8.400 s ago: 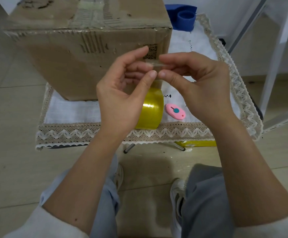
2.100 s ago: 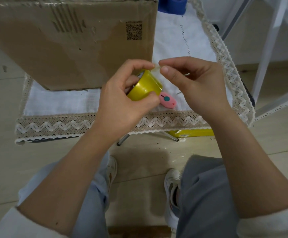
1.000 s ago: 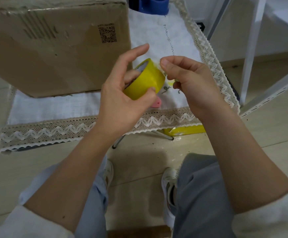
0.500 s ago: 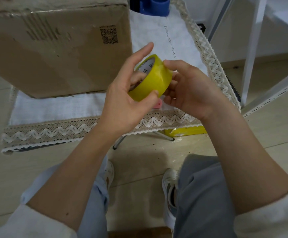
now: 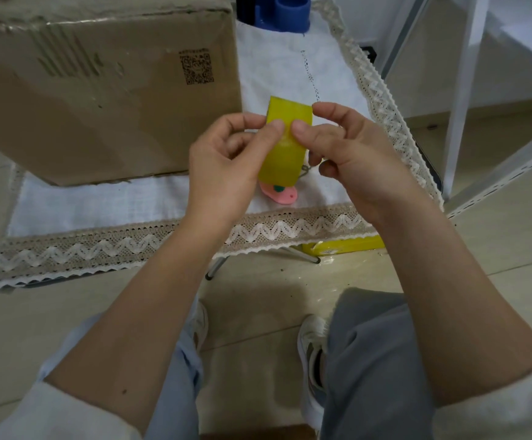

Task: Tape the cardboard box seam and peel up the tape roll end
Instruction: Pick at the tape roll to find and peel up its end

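Observation:
A yellow tape roll [image 5: 285, 144] is held edge-on between both hands, above the low table. My left hand [image 5: 226, 166] grips its left side, thumb pressed on the outer band. My right hand [image 5: 350, 154] holds the right side, thumb tip also on the band, close to the left thumb. The large brown cardboard box [image 5: 99, 90] with a QR code stands on the table's left and back part, untouched by either hand.
A pink utility cutter [image 5: 280, 193] lies on the white lace-edged cloth [image 5: 99, 201] just under the roll. A blue holder [image 5: 287, 11] stands at the back. A yellow package [image 5: 344, 244] lies on the floor below the table. White metal legs [image 5: 461, 90] rise at the right.
The roll has been turned from tilted, with its core showing, to edge-on. Both thumbs now press side by side on its outer band. The view has shifted slightly.

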{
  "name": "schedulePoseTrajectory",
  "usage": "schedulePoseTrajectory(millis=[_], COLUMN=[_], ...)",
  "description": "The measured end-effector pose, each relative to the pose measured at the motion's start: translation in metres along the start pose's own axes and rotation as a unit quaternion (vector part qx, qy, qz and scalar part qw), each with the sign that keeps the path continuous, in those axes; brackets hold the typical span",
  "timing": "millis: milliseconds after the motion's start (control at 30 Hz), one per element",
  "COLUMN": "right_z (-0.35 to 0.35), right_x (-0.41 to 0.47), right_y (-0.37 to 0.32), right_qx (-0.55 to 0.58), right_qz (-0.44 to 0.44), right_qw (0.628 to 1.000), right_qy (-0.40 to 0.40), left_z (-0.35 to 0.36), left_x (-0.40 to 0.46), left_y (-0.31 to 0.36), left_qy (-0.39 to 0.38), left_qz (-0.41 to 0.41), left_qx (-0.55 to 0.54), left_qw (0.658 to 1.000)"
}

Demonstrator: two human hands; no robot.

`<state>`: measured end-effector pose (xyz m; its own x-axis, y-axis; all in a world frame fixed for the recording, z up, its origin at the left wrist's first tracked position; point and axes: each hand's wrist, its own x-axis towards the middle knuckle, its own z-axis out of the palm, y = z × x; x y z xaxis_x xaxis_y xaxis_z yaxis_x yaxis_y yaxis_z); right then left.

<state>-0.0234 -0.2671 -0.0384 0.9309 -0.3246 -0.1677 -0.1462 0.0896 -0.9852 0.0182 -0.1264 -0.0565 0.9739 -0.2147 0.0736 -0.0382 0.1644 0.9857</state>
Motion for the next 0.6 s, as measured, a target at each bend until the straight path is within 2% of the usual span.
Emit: schedulePoseTrajectory(millis=[233, 467, 600], right_z=[-0.004, -0.008, -0.013], right_x=[0.001, -0.007, -0.008], right_y=[-0.004, -0.004, -0.005], right_qx=[0.024, -0.087, -0.098], right_qz=[0.014, -0.003, -0.031], right_qw=[1.000, 0.994, 0.992], right_qy=[-0.008, -0.070, -0.078], left_z=[0.000, 0.004, 0.005], left_x=[0.004, 0.006, 0.008], left_y=[-0.002, -0.006, -0.007], left_qy=[-0.015, -0.006, -0.011], left_qz=[-0.054, -0.045, -0.053], left_qx=[-0.083, -0.089, -0.083], left_qw=[0.995, 0.995, 0.995])
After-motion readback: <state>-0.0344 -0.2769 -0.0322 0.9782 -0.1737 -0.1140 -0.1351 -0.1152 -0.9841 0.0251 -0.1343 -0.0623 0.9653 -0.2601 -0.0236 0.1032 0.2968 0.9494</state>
